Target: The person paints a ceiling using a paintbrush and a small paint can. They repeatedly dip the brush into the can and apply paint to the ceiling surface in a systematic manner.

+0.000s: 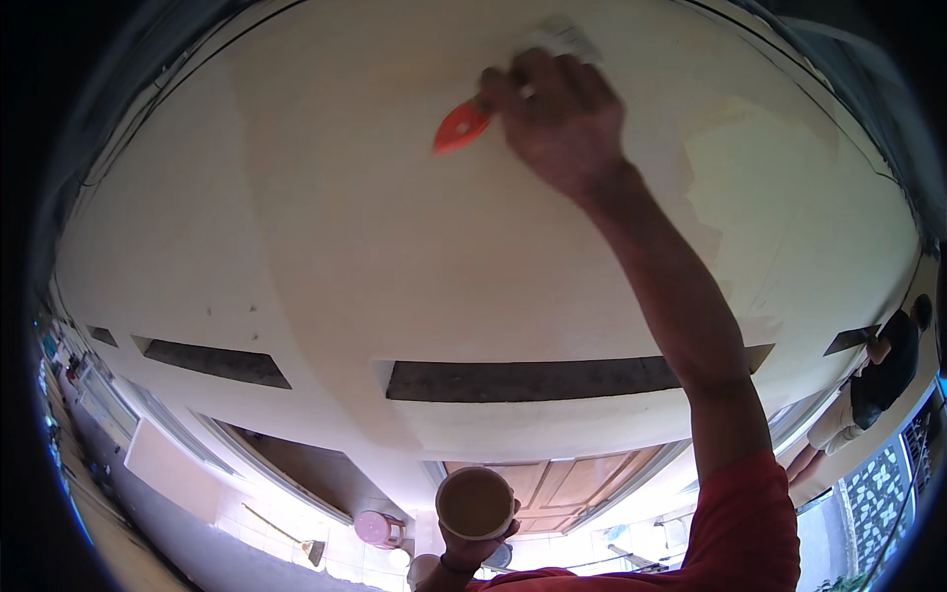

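Raised high at the top middle, my right hand (567, 118) is closed around a paintbrush (461, 128). The brush's red, pointed handle sticks out to the left of my fist. Its pale head, blurred, lies above my knuckles, against or very close to the cream wall (473, 247). Low in the middle, my left hand (473, 549) grips a round cup (475, 501) from below and its right side. Something light brown fills the cup's inside; how full it is, I cannot tell. A dark band circles the left wrist.
Long dark recesses (533, 381) cut across the wall below my right arm. Beneath them is a panelled wooden door (557, 483). A pink stool (375, 529) and a broom (314, 551) are at lower left. Another person (883, 360) in dark clothing stands at far right.
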Demonstrator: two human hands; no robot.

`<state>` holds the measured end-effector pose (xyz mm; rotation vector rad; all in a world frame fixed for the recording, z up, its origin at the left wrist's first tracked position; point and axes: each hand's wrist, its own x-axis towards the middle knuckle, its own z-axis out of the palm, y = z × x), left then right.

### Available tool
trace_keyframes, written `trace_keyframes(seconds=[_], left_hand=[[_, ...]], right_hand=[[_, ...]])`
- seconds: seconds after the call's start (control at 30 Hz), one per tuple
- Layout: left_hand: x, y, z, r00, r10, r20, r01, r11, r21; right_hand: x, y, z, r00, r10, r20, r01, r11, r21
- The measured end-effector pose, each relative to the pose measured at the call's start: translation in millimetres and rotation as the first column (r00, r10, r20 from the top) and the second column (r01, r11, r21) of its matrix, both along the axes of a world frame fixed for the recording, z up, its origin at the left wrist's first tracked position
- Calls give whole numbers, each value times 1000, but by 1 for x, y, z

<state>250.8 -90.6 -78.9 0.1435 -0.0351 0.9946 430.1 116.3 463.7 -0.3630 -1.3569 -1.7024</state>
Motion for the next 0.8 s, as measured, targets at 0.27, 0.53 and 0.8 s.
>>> trace_keyframes(seconds=[0.27, 0.53, 0.8], left_hand=[[-2, 0, -21, 992, 79, -96, -75, 996, 42], [7, 6, -11, 992, -15, 127, 19, 999, -32], [1, 4, -10, 969, 121, -214, -120, 993, 18]], right_hand=[[-97, -22, -61, 697, 714, 62, -585, 617, -527], [-35, 24, 30, 363, 709, -604, -903, 109, -415], [-11, -17, 48, 682, 731, -16, -695, 641, -325]])
